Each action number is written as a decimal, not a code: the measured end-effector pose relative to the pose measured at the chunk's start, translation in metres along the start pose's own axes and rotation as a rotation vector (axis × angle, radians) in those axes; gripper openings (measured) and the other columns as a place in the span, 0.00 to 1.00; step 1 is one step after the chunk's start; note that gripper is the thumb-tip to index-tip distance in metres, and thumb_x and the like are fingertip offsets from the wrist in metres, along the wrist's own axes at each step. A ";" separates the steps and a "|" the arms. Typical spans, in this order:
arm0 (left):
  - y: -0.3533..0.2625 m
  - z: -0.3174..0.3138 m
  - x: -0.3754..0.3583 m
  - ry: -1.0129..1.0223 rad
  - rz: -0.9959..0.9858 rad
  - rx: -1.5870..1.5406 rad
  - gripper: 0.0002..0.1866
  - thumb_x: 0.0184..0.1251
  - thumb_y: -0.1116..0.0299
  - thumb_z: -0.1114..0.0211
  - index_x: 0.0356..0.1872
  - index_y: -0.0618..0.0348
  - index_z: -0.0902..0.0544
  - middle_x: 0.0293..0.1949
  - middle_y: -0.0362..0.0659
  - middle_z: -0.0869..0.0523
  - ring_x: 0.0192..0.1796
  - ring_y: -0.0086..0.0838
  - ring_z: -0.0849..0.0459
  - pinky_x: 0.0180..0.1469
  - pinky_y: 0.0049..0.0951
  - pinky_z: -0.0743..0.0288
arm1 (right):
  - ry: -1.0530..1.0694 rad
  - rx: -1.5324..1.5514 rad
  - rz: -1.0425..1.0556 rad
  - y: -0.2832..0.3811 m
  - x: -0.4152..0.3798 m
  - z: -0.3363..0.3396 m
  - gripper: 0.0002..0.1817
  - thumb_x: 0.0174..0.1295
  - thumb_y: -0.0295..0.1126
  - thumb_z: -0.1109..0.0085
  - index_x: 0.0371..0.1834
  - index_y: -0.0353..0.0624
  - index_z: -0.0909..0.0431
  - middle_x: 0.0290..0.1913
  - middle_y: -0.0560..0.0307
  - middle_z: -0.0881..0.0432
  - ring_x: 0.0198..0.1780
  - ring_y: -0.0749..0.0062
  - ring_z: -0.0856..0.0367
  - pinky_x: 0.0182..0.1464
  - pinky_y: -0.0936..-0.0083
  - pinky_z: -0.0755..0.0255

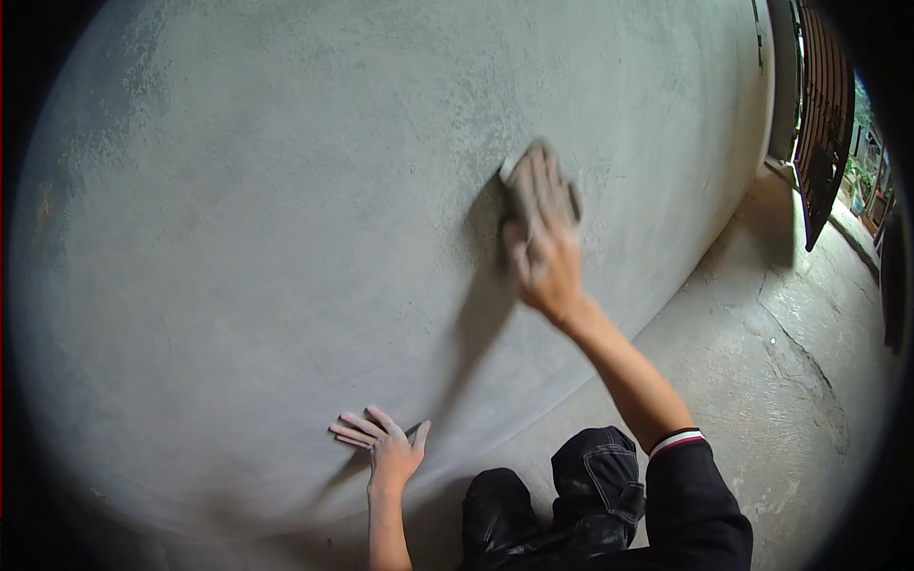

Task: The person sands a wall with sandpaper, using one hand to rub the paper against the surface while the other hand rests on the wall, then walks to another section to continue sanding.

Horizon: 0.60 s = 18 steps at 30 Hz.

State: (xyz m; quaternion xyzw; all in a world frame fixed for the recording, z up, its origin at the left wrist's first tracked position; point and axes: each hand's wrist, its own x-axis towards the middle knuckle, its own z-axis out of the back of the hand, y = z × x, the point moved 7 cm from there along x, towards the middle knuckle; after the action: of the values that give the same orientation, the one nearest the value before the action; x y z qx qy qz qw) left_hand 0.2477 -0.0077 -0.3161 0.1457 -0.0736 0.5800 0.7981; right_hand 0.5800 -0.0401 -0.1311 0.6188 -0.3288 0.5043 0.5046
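Dust-covered, my right hand (545,214) presses a dark flat block (518,187) against the grey wall (286,238), its fingers laid along the back of the block. The block has a pale edge at its upper left, and its details are blurred. Lower down, my left hand (388,444) rests on the wall with fingers spread and nothing in it. Both hands cast shadows on the wall.
My knees in dark trousers (595,476) are at the bottom. A cracked concrete floor (752,362) extends on the right. At the upper right, a brown slatted shutter or door (824,114) stands beside an opening with greenery (864,157) outside.
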 end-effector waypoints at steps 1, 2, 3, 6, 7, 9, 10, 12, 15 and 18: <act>0.000 0.001 -0.001 0.001 -0.004 -0.002 0.62 0.61 0.37 0.41 0.63 0.94 0.62 0.59 0.92 0.78 0.62 0.89 0.81 0.59 0.82 0.77 | 0.156 0.059 0.091 0.015 -0.026 -0.011 0.36 0.51 0.30 0.49 0.71 0.53 0.34 0.72 0.55 0.36 0.74 0.55 0.41 0.75 0.55 0.50; -0.002 0.000 0.000 0.016 0.010 -0.002 0.62 0.61 0.37 0.41 0.63 0.94 0.63 0.59 0.91 0.79 0.62 0.89 0.82 0.59 0.82 0.77 | 0.310 0.115 0.191 0.030 -0.049 -0.018 0.36 0.51 0.30 0.50 0.71 0.54 0.34 0.72 0.57 0.35 0.74 0.57 0.41 0.75 0.57 0.49; -0.001 0.000 -0.001 0.033 0.023 0.008 0.62 0.62 0.38 0.41 0.63 0.94 0.63 0.59 0.91 0.79 0.62 0.89 0.82 0.59 0.82 0.76 | 0.421 0.104 0.295 0.049 -0.047 -0.020 0.37 0.50 0.29 0.50 0.71 0.55 0.35 0.72 0.60 0.35 0.74 0.60 0.40 0.75 0.57 0.48; 0.000 0.002 0.001 0.127 0.046 -0.049 0.62 0.61 0.38 0.40 0.63 0.94 0.64 0.59 0.91 0.79 0.61 0.90 0.81 0.59 0.82 0.77 | 0.248 0.070 0.362 0.024 0.019 -0.009 0.38 0.51 0.29 0.49 0.71 0.56 0.35 0.72 0.58 0.35 0.74 0.61 0.40 0.75 0.57 0.49; -0.005 0.006 -0.001 -0.099 -0.068 0.104 0.62 0.61 0.38 0.40 0.63 0.93 0.64 0.59 0.91 0.78 0.62 0.90 0.81 0.59 0.82 0.76 | 0.179 0.105 0.195 0.009 0.036 -0.004 0.37 0.51 0.28 0.50 0.71 0.53 0.35 0.72 0.56 0.35 0.74 0.58 0.41 0.75 0.57 0.50; 0.001 -0.004 -0.002 -0.083 -0.053 0.097 0.62 0.61 0.38 0.40 0.64 0.92 0.65 0.60 0.91 0.79 0.62 0.90 0.81 0.59 0.82 0.76 | 0.037 0.039 0.077 0.001 0.028 -0.001 0.34 0.54 0.30 0.51 0.70 0.50 0.34 0.72 0.54 0.36 0.75 0.59 0.42 0.76 0.56 0.52; 0.000 -0.004 -0.001 -0.075 -0.046 0.087 0.63 0.61 0.37 0.40 0.64 0.91 0.66 0.60 0.90 0.79 0.62 0.89 0.81 0.59 0.82 0.77 | 0.035 0.048 0.078 0.003 0.001 -0.008 0.33 0.55 0.31 0.51 0.70 0.50 0.34 0.73 0.54 0.36 0.75 0.61 0.42 0.76 0.57 0.52; -0.002 -0.004 -0.001 -0.100 -0.048 0.090 0.63 0.61 0.37 0.40 0.64 0.90 0.66 0.60 0.90 0.79 0.62 0.89 0.82 0.59 0.82 0.77 | 0.548 0.241 0.367 0.048 -0.064 -0.021 0.33 0.55 0.29 0.53 0.69 0.51 0.32 0.73 0.57 0.36 0.74 0.62 0.39 0.76 0.56 0.52; 0.000 0.006 -0.002 -0.002 -0.005 0.035 0.63 0.61 0.36 0.41 0.64 0.90 0.66 0.60 0.90 0.79 0.62 0.89 0.82 0.59 0.81 0.78 | 0.312 0.104 0.413 0.015 0.009 -0.008 0.33 0.54 0.28 0.56 0.70 0.49 0.33 0.73 0.55 0.37 0.73 0.59 0.39 0.76 0.57 0.51; 0.002 -0.001 -0.001 0.081 0.013 -0.067 0.62 0.60 0.34 0.43 0.65 0.91 0.60 0.60 0.90 0.79 0.61 0.89 0.83 0.57 0.83 0.78 | -0.018 0.073 0.120 -0.016 0.052 0.010 0.33 0.55 0.29 0.57 0.70 0.46 0.34 0.73 0.53 0.37 0.74 0.57 0.40 0.75 0.54 0.53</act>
State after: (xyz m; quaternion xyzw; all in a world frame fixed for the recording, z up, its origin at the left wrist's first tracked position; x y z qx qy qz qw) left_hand 0.2458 -0.0075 -0.3175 0.0949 -0.0617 0.5878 0.8010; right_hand 0.6118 -0.0402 -0.0856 0.6203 -0.3513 0.5399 0.4476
